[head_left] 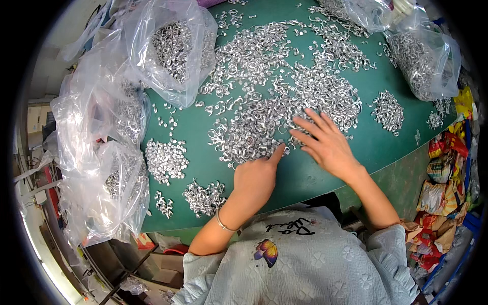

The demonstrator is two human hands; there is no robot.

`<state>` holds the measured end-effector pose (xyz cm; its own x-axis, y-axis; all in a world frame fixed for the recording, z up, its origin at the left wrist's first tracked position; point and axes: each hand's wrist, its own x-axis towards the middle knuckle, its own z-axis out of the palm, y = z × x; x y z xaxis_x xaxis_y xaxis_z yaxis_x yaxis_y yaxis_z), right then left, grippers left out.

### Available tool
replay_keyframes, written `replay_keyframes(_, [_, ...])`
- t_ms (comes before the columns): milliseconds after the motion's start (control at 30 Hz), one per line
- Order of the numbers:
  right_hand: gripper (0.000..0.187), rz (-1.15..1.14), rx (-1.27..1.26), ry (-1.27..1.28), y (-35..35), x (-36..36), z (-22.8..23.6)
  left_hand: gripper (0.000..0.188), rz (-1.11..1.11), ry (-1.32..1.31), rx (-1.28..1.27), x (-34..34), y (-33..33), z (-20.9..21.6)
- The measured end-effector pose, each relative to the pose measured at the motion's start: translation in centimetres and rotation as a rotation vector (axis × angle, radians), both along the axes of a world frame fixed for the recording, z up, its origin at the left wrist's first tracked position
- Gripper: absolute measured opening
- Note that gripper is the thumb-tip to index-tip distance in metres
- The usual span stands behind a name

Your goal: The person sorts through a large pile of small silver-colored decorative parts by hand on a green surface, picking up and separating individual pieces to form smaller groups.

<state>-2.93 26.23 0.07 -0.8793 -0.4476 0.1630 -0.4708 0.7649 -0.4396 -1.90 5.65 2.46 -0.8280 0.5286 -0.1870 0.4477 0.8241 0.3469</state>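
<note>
A broad heap of small silvery metal pieces, many curved or ring-shaped, (254, 124) spreads over the green tabletop (305, 185). At the heap's near edge is my left hand (254, 178), back up, a bangle on its wrist. One digit points towards the pieces; the other fingers curl under, so whatever they hold is hidden. My right hand (328, 147) lies over the heap's right side, fingers spread and nothing in its grasp. Smaller piles sit apart: pale roundish pieces (166, 160), curved pieces (204, 197) near my left forearm, and another pile (388, 113) at the right.
Clear plastic bags of similar metal pieces stand at the back left (175, 51), along the left edge (101, 152) and at the back right (422, 61). Colourful packets (439, 193) lie beyond the table's right edge. An open wooden compartment (165, 269) is below at the left.
</note>
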Motion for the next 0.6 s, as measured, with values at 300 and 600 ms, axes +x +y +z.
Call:
replay_keyframes(300, [0.019,-0.392,-0.125,0.218,2.9,0.9,0.2,0.037,0.135,0.109,0.181,0.8,1.0,-1.0])
replay_keyframes(600, [0.018,-0.328,-0.121,0.259,0.3,1.5,0.6,0.021,0.222,0.115,0.341,2.4,0.2,-1.2])
